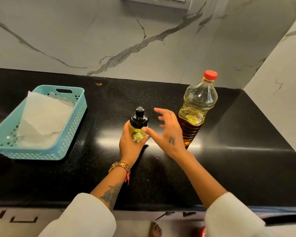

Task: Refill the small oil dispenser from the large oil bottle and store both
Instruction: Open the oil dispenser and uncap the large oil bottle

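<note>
One head-worn view — looking steeply down, close over the black counter (229, 159).

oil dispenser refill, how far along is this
Nothing visibly done: the large oil bottle is upright with its red cap on. In hand: the left hand grips the small dispenser, black top on; the right hand hovers open. Left: opening both, pouring, storing.

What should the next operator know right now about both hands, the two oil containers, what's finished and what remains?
Left hand: gripping the small oil dispenser by its glass body, black cap on.
Right hand: open, fingers spread beside the dispenser, holding nothing.
Large oil bottle: upright on the counter to the right, red cap on.
Teal basket with paper sits left.
Done: whether pouring has happened cannot be told.
Left: at least storing both.
</note>
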